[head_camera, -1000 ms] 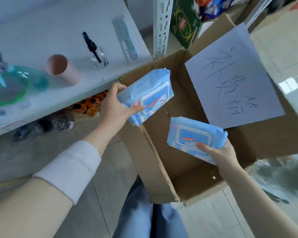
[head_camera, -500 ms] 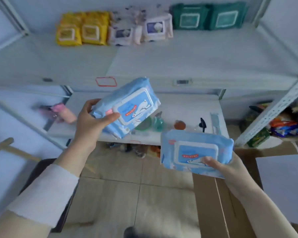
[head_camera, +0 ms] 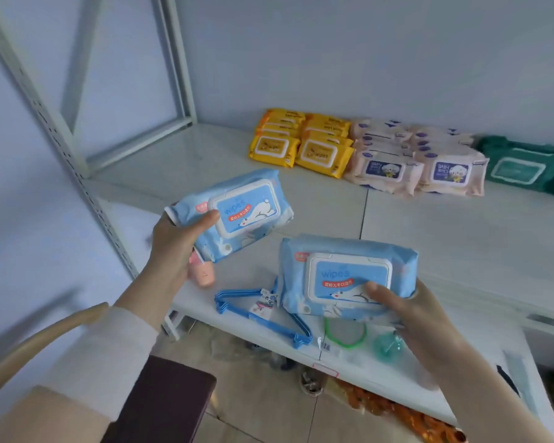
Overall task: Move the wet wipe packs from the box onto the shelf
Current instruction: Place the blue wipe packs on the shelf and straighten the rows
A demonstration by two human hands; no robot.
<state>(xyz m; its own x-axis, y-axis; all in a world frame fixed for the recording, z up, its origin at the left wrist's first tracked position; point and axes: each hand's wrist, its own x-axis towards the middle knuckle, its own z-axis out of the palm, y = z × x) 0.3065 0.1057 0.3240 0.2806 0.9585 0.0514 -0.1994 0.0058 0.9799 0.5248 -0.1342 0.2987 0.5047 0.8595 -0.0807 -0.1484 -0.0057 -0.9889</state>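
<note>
My left hand (head_camera: 173, 247) grips a light-blue wet wipe pack (head_camera: 240, 212) by its left end, holding it tilted in the air over the front of the white shelf (head_camera: 445, 238). My right hand (head_camera: 410, 311) holds a second light-blue wet wipe pack (head_camera: 346, 276) from below and the right, lower and nearer to me, in front of the shelf's edge. Both packs face lid up. The box is out of view.
At the back of the shelf lie stacks of yellow packs (head_camera: 301, 142), pink-beige packs (head_camera: 416, 161) and a green pack (head_camera: 525, 167). The lower shelf holds blue hangers (head_camera: 263, 311), a pink cup (head_camera: 202, 273), a green ring (head_camera: 346, 334). A metal upright (head_camera: 77, 161) stands left, a dark chair (head_camera: 160, 404) below.
Both hands have lifted the blue packs from the box up toward the shelf. The view has swung from the box to the shelf with its rows of packs, now much closer.
</note>
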